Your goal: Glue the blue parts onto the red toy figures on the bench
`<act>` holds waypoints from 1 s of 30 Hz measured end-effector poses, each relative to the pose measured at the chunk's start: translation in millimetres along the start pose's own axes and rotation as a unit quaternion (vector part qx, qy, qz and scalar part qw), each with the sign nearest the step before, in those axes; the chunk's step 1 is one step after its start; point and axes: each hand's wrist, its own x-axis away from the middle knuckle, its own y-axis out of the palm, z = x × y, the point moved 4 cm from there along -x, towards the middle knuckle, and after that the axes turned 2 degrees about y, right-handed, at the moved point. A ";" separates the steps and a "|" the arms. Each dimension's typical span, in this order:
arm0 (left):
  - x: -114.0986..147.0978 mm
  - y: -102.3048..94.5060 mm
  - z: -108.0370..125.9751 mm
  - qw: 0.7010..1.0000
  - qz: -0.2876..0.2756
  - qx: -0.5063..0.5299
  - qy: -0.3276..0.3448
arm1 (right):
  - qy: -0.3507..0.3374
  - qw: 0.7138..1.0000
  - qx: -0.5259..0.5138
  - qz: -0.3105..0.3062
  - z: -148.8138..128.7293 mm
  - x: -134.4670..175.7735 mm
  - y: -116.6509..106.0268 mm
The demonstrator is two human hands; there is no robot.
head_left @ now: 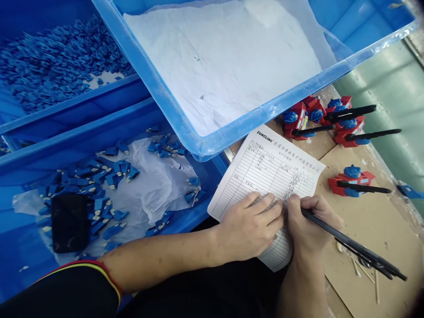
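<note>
A pad of printed forms [265, 163] with handwritten entries lies tilted below the front corner of a blue tray. My left hand [253, 223] rests flat across its lower part, fingers stretched out and slightly spread. Closed round a black pen [344, 236], my right hand [311, 221] stands at the right side of the sheet, beside a column of handwriting. The pen's tip is hidden by my fingers, so contact with the paper cannot be made out. The pen's long rear end points down to the right.
A blue tray [185, 132] lined with white sheeting overhangs the pad. Left of it, a bin [66, 104] holds small blue parts; a lower bin [185, 225] holds blue pieces and a black phone-like object [70, 223]. Red-and-blue robot figures [353, 181] and cotton swabs [356, 268] lie on cardboard [394, 238].
</note>
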 end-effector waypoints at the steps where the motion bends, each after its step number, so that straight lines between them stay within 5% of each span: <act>1: 0.2 0.1 -0.1 1.000 0.003 -0.001 0.000 | 0.004 1.000 -0.001 0.000 0.7 -0.1 0.1; 30: 1.8 1.7 0.5 1.000 0.005 -0.005 -0.001 | 0.010 1.000 -0.016 0.012 3.6 -0.6 -1.7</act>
